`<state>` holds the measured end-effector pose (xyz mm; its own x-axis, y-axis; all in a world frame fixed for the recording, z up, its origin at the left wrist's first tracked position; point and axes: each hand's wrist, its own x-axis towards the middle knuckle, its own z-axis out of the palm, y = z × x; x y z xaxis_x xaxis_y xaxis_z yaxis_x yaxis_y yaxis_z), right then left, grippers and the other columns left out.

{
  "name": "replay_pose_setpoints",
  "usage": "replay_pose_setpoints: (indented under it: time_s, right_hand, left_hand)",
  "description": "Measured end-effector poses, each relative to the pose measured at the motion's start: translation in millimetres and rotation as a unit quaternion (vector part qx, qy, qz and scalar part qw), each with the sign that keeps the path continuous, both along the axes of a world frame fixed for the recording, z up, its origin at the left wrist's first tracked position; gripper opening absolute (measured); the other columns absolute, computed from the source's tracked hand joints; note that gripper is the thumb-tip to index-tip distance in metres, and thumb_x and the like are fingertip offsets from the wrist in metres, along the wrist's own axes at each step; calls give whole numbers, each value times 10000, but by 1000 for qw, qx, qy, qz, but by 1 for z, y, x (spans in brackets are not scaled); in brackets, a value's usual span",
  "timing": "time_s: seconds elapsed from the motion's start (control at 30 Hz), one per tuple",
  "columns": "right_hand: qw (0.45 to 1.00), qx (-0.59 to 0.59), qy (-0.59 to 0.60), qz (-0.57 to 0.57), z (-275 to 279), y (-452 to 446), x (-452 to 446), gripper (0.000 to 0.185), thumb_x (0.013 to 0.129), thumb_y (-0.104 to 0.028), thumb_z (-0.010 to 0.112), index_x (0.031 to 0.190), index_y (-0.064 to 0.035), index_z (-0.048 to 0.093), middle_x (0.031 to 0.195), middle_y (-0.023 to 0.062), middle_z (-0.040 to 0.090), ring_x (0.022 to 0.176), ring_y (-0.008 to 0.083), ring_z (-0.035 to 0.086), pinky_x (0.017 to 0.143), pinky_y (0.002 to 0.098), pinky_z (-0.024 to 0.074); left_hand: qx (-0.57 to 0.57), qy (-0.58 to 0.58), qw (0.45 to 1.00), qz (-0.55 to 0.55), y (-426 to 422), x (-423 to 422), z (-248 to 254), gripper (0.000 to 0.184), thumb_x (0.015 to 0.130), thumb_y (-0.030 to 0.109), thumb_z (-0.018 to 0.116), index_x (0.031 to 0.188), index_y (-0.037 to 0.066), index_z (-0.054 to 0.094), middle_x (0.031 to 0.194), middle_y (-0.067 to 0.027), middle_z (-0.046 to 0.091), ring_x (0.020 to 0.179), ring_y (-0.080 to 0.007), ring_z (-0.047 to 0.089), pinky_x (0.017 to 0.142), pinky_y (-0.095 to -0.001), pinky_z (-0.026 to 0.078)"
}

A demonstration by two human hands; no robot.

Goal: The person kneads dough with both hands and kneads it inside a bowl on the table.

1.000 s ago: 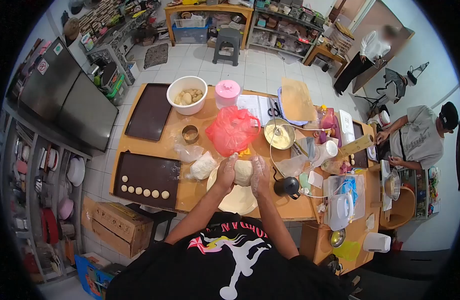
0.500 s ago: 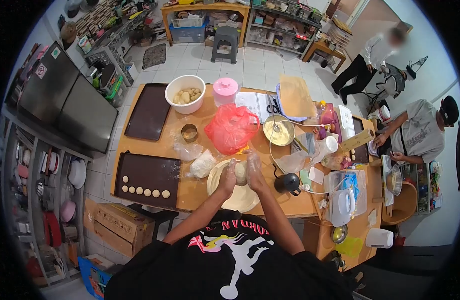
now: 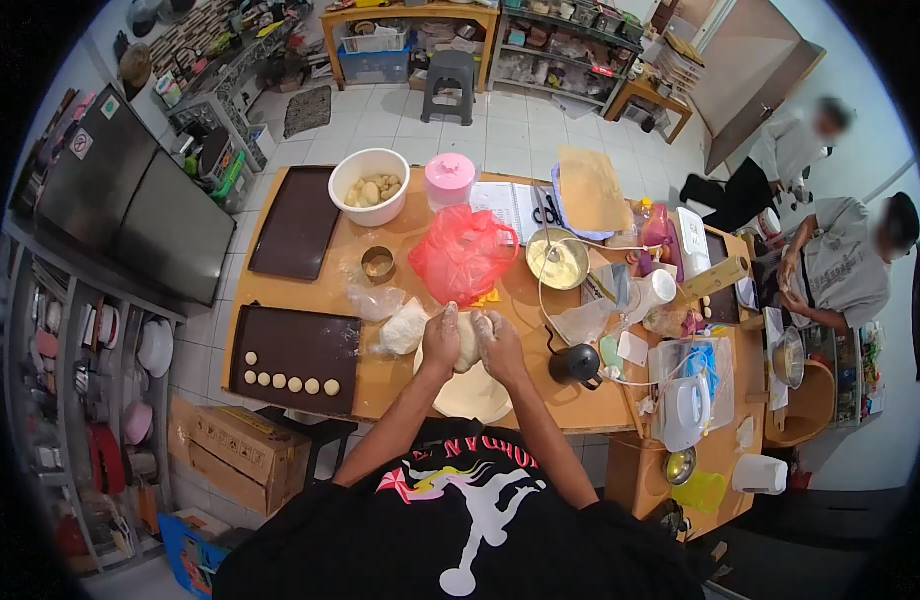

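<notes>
Between my two hands is a pale lump of dough, held over the far part of a cream-coloured bowl. My left hand wraps the lump's left side, and my right hand grips its right side; both are dusted with flour. Just left of my left hand sits a floury white bag or lump; which one I cannot tell. A red plastic bag lies beyond my hands. Off to the left, a dark baking tray carries several small round dough pieces.
At the back stand a second dark tray, a white bowl of dough balls and a pink canister. A black kettle is close by my right forearm. A mixing bowl trails a white cable. Two people occupy the right side.
My hands have moved slightly away from me, with the dough turned between them. The standing person has walked nearer to the co-worker, whose hands have come together.
</notes>
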<state>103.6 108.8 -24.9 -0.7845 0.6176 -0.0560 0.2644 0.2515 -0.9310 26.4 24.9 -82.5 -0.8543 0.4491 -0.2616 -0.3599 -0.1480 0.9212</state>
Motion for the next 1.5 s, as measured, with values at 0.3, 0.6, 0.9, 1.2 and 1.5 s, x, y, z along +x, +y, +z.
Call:
replay_pose_setpoints:
  time_s: [0.3,0.6,0.9,1.2,1.5]
  right_hand:
    - [966,-247,71,-12,-22,11,1,242,994,-273,483,989,-50,578,805,21,570,708,93,520,641,253,447]
    - [864,-497,76,-23,10,-5,2,325,999,-396,426,1109,-100,502,823,2,562,655,61,541,486,220,420]
    - [991,-56,-106,-58,-11,-2,-2,484,985,-436,393,1153,11,470,957,150,582,873,249,585,774,362,461]
    - [984,148,96,-11,-12,-36,5,470,945,-266,507,1291,27,386,1177,196,504,1046,319,509,889,398,416]
    - [988,143,48,-44,-10,-2,-5,361,972,-296,451,870,26,576,700,209,591,670,424,578,627,504,417]
  left_hand:
    - [180,-235,953,-69,-12,-12,43,304,982,315,454,980,43,589,841,-78,639,715,-200,656,677,-324,556]
    - [184,-172,968,-20,6,-3,13,420,978,349,400,1203,23,539,1040,-104,637,919,-219,644,853,-352,521]
    - [312,-258,911,-71,7,6,9,414,948,381,352,971,45,592,916,-105,642,845,-218,635,821,-339,513]
    - [228,-310,903,189,22,-16,-1,313,910,407,421,831,116,507,801,-66,582,715,-215,607,676,-348,507]
    - [177,-267,942,106,20,-3,20,320,940,355,403,944,78,562,874,-77,626,768,-215,652,725,-370,539]
